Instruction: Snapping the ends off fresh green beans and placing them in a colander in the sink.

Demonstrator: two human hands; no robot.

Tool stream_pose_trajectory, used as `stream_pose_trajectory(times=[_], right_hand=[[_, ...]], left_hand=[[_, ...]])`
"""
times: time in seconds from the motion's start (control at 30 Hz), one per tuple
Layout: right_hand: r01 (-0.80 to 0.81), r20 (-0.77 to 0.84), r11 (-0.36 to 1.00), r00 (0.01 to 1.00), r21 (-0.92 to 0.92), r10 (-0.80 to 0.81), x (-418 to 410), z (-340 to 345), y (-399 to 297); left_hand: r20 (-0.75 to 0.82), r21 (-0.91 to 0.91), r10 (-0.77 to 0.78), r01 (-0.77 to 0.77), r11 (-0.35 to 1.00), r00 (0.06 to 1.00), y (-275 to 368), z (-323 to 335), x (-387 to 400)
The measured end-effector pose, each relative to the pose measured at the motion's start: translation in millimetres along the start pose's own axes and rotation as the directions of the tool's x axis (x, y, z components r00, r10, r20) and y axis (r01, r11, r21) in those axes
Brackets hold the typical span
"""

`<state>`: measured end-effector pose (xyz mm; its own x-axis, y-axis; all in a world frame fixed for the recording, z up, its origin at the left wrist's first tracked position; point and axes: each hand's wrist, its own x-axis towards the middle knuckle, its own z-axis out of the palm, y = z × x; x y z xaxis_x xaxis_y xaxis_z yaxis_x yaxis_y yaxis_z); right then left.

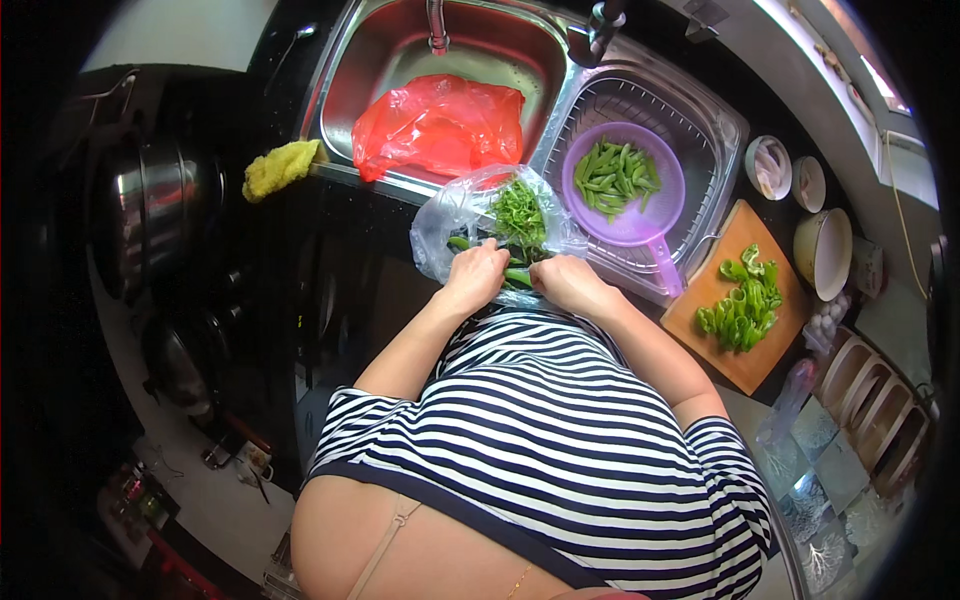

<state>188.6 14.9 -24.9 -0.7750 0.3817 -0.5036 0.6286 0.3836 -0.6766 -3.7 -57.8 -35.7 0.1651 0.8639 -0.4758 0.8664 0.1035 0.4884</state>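
A clear plastic bag (pixel 442 217) lies spread at the counter's edge in front of me, with a heap of green pod trimmings (pixel 520 214) in it. My left hand (pixel 478 276) and my right hand (pixel 566 279) are close together over its near side. Between them is a green pod (pixel 517 278), pinched by the fingers of both. Another green pod (pixel 458 243) shows just left of my left hand. Inside the right sink basin, a purple colander (pixel 666 204) with a handle holds many whole green pods (pixel 616 177).
A red plastic bag (pixel 442 124) lies in the left steel basin (pixel 390 37), below a faucet (pixel 437 34). Left of it sits a yellow scouring cloth (pixel 281 169). To the right, a wooden cutting board (pixel 739 225) carries cut green peppers (pixel 742 304). Several bowls (pixel 823 255) stand beyond.
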Motion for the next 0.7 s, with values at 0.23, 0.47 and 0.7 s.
stream_pose_trajectory(times=[0.23,0.47,0.7], right_hand=[[0.013,-0.282,0.996,0.959,0.093,0.014,1,6,-11],[-0.011,-0.417,0.978,0.903,0.208,0.099,4,-14,-17],[0.121,-0.484,0.977,0.875,0.174,-0.022,2,-20,-20]], left_hand=[[-0.232,-0.084,0.090,-0.112,0.990,0.969,17,-32,0],[-0.150,-0.311,-0.056,0.007,0.950,0.987,17,-70,0],[-0.127,-0.429,0.005,-0.059,0.901,0.992,19,-75,3]])
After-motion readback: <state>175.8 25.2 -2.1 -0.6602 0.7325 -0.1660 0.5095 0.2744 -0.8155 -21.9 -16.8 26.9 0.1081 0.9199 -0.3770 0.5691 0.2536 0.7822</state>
